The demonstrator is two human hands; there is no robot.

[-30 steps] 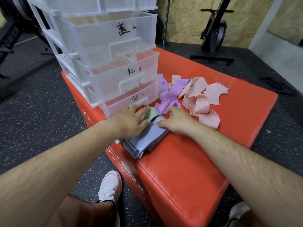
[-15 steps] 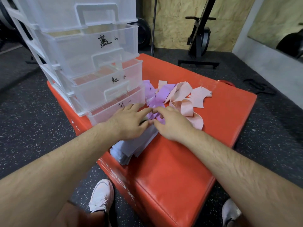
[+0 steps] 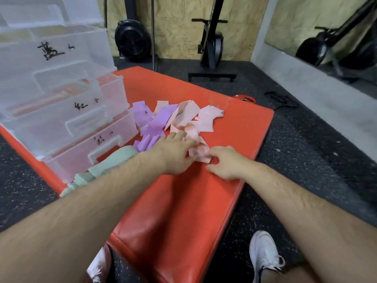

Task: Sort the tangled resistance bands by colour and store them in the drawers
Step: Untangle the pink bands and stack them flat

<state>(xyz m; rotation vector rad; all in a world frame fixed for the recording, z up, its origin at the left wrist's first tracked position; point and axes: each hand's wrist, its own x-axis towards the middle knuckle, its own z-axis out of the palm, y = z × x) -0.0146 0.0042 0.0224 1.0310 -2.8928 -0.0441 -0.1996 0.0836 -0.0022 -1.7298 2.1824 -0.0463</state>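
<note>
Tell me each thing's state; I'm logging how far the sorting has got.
Pink bands: tangled, loose on the red box.
Purple bands: heaped, unsorted.
Green bands: gathered beside the bottom drawer.
Drawer unit: no bands seen inside.
Left hand: on the pink bands, grip unclear.
Right hand: pinches one pink band.

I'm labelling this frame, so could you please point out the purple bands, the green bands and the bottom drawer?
purple bands (image 3: 158, 121): head view, middle of the widest strip.
green bands (image 3: 114, 161): head view, middle of the folded stack.
bottom drawer (image 3: 69, 164): head view, clear front wall left of its handle.
</note>
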